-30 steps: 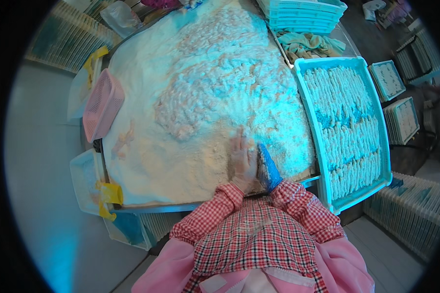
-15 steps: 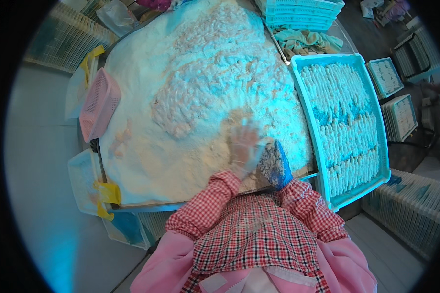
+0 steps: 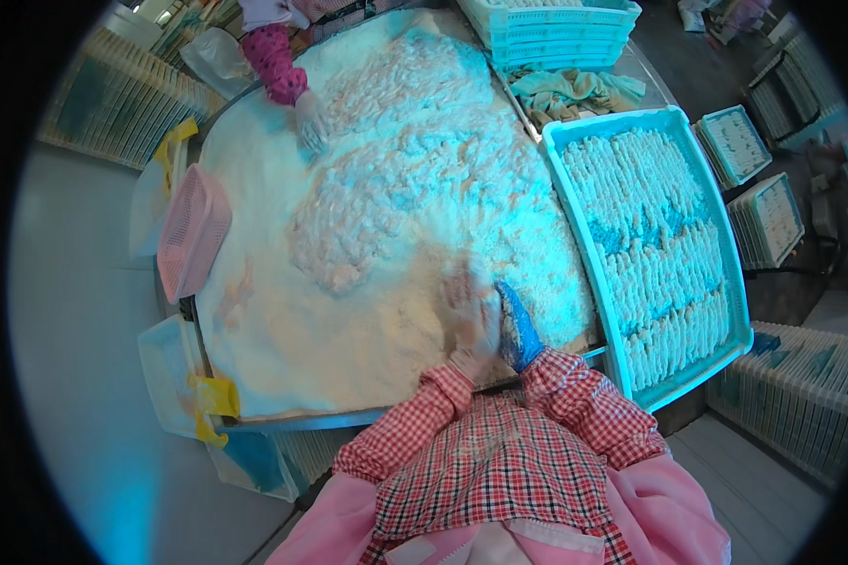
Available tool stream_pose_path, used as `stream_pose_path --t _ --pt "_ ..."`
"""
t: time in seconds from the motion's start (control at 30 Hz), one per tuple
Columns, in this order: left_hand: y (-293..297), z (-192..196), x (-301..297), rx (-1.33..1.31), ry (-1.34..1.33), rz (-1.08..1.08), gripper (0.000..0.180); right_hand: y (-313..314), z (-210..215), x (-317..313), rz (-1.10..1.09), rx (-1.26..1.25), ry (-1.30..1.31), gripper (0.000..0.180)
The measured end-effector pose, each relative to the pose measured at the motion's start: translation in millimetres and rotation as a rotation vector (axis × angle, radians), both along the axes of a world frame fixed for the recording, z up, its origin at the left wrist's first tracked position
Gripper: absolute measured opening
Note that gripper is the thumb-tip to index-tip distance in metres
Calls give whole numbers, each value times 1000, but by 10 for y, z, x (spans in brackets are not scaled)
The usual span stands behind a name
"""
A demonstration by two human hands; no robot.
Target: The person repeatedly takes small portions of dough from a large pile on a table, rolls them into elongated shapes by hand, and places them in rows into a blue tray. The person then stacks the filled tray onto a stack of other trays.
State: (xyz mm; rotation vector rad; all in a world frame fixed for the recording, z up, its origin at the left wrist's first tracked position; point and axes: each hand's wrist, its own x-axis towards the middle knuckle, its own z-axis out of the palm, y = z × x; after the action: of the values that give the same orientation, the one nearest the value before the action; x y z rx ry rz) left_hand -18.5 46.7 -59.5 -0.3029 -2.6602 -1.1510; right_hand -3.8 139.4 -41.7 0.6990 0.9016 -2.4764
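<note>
My left hand, in a thin clear glove, is smeared by motion over the white powder at the table's near edge. Right beside it my right hand, gloved in blue and dusted white, stands edge-on with its fingers stretched out. The two hands are close together; whether they touch, I cannot tell. Nothing shows in the right hand, though its palm is turned out of sight. Beyond both hands a broad heap of pale, powder-coated pieces spreads across the table.
A light-blue tray with rows of coated strips stands at the right. Stacked crates and a crumpled cloth lie behind it. A pink basket hangs at the left edge. Another person's gloved hand works at the far left.
My hands have come closer together, and the right has turned its powdery palm from view. At the far side, another person's arm has reached in over the powder.
</note>
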Motion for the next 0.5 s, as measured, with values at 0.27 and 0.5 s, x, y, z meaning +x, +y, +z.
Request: stream_pose_path --t 0.27,0.5 --pt "188 43 -1118 -216 113 -135 53 887 -40 -310 -116 -244 8 39" --pt "-225 181 -2647 -500 180 3 38 3155 280 -1236 -224 1109 95 47"
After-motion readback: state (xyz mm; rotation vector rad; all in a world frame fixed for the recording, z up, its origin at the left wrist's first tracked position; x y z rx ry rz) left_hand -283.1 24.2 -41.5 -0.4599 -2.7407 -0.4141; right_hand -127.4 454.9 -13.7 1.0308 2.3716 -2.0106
